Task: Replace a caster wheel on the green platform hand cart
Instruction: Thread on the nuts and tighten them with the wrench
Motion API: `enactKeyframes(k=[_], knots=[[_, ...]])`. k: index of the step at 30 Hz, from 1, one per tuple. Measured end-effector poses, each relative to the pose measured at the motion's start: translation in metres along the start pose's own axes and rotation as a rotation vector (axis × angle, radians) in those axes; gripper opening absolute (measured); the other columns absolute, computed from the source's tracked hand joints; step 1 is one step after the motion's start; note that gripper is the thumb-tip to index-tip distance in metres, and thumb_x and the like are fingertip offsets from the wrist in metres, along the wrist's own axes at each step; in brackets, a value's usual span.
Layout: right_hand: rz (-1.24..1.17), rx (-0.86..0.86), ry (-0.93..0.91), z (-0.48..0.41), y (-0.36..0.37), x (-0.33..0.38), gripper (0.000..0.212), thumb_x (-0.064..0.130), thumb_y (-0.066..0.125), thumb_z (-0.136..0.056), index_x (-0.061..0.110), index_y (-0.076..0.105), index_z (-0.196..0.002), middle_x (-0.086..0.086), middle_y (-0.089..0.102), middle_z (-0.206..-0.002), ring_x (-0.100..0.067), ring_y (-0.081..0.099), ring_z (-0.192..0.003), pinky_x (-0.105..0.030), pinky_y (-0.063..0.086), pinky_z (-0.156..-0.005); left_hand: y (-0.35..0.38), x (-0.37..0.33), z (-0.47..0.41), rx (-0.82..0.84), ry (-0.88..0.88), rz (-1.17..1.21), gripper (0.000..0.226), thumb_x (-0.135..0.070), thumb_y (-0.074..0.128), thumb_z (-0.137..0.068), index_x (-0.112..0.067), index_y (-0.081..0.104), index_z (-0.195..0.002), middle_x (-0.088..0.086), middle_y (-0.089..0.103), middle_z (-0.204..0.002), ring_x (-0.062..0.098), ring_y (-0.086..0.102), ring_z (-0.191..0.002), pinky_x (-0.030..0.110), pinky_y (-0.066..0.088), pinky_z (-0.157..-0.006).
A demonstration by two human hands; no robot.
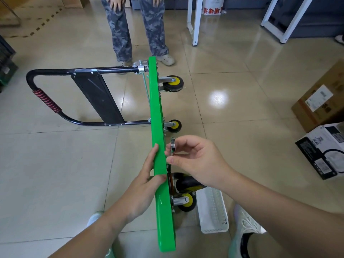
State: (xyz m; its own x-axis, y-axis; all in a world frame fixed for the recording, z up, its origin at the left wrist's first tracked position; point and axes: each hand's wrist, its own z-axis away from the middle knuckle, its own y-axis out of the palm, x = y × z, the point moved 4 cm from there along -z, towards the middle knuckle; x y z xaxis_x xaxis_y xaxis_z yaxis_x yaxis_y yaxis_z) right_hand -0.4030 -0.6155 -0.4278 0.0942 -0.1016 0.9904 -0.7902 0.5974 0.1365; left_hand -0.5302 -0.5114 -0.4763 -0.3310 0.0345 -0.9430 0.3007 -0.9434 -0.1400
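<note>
Steadying the green cart (158, 127), on edge on the floor (74, 164), with left hand (143, 185) clamped on its deck; pinching a small metal piece (173, 146) by the underside in right hand (197, 161). Probably mid-fastening, unfinished.

Cart (158, 112), basket (214, 216), boxes (320, 108) on tiled floor (55, 164)

Cart deck (158, 127) stands on edge, running 12 to 6 o'clock. Handle (46, 101) lies flat out at 9, casters (173, 83) stick out toward 3. Basket (214, 211) sits on the floor (74, 164) at 5, boxes (320, 101) further off at 3, someone's legs (119, 34) at 12.
</note>
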Motion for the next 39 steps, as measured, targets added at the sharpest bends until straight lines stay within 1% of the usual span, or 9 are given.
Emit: enactKeyframes(k=[3,8,13,18,21,25,30,35,39], knots=[[-0.01,0.006,-0.01,0.003,0.003,0.0,0.039,-0.014,0.075,-0.078,0.024,0.075,-0.089,-0.004,0.073,-0.093,-0.019,0.07,-0.094,-0.034,0.057,-0.09,0.0,-0.001,0.001,-0.005,-0.018,-0.011,0.077,-0.014,0.049,-0.105,-0.072,0.016,-0.144,-0.027,0.04,-0.149,0.01,0.069,-0.107,0.028,0.056,-0.093],[0.007,-0.014,-0.009,0.001,0.001,0.003,0.03,-0.018,0.073,-0.076,0.003,0.07,-0.096,-0.01,0.072,-0.091,-0.018,0.07,-0.089,-0.032,0.059,-0.086,0.001,-0.003,0.001,-0.01,-0.021,-0.01,0.075,-0.037,0.052,-0.088,-0.082,0.017,-0.136,-0.012,0.045,-0.153,0.02,0.071,-0.105,0.043,0.057,-0.097],[0.019,-0.008,-0.008,0.0,0.001,0.009,0.03,-0.019,0.073,-0.076,0.004,0.07,-0.095,-0.004,0.075,-0.088,-0.016,0.071,-0.087,-0.03,0.059,-0.085,0.001,0.0,0.001,-0.01,-0.021,-0.003,0.075,-0.037,0.052,-0.087,-0.083,0.018,-0.135,-0.009,0.05,-0.149,0.022,0.071,-0.103,0.046,0.057,-0.096],[0.001,-0.002,-0.021,0.007,0.008,0.005,0.044,-0.018,0.073,-0.076,0.025,0.076,-0.085,0.0,0.077,-0.089,-0.015,0.072,-0.089,-0.03,0.059,-0.087,0.001,0.001,0.0,-0.014,-0.001,0.015,0.078,-0.034,0.053,-0.086,-0.079,0.02,-0.14,-0.024,0.041,-0.154,0.008,0.068,-0.11,0.042,0.054,-0.102],[-0.014,-0.013,-0.039,0.008,0.009,0.004,0.043,-0.018,0.073,-0.076,0.023,0.075,-0.088,-0.002,0.077,-0.09,-0.017,0.072,-0.09,-0.033,0.059,-0.088,0.0,0.002,0.0,-0.012,0.0,0.021,0.077,-0.032,0.054,-0.09,-0.078,0.019,-0.14,-0.025,0.041,-0.153,0.009,0.068,-0.111,0.044,0.053,-0.103],[-0.028,-0.037,-0.05,0.005,0.007,0.005,0.037,-0.019,0.072,-0.076,0.014,0.071,-0.093,-0.002,0.076,-0.089,-0.016,0.073,-0.089,-0.029,0.059,-0.085,-0.001,0.002,0.002,-0.02,-0.012,0.003,0.078,-0.017,0.051,-0.104,-0.077,0.019,-0.141,-0.022,0.048,-0.148,0.014,0.07,-0.106,0.043,0.054,-0.101],[-0.039,-0.028,-0.058,0.005,0.012,0.006,0.039,-0.021,0.071,-0.076,0.014,0.071,-0.093,0.001,0.077,-0.088,-0.013,0.072,-0.087,-0.028,0.059,-0.086,0.0,-0.004,0.003,-0.039,-0.018,-0.013,0.077,-0.035,0.052,-0.086,-0.081,0.018,-0.138,-0.014,0.048,-0.152,0.015,0.07,-0.109,0.047,0.054,-0.101],[-0.009,-0.035,-0.039,0.003,0.011,0.005,0.036,-0.019,0.072,-0.076,0.013,0.07,-0.093,-0.001,0.076,-0.088,-0.014,0.073,-0.087,-0.03,0.059,-0.087,0.0,0.001,0.003,-0.034,-0.027,-0.014,0.076,-0.023,0.051,-0.103,-0.08,0.017,-0.138,-0.01,0.052,-0.149,0.022,0.071,-0.104,0.049,0.056,-0.098],[0.05,-0.019,-0.057,0.007,0.008,0.005,0.04,-0.015,0.074,-0.077,0.022,0.072,-0.09,-0.001,0.076,-0.09,-0.016,0.073,-0.089,-0.031,0.059,-0.087,0.0,0.002,0.003,-0.023,-0.032,-0.014,0.074,-0.024,0.05,-0.103,-0.08,0.018,-0.138,-0.01,0.047,-0.153,0.02,0.072,-0.104,0.048,0.056,-0.097]])
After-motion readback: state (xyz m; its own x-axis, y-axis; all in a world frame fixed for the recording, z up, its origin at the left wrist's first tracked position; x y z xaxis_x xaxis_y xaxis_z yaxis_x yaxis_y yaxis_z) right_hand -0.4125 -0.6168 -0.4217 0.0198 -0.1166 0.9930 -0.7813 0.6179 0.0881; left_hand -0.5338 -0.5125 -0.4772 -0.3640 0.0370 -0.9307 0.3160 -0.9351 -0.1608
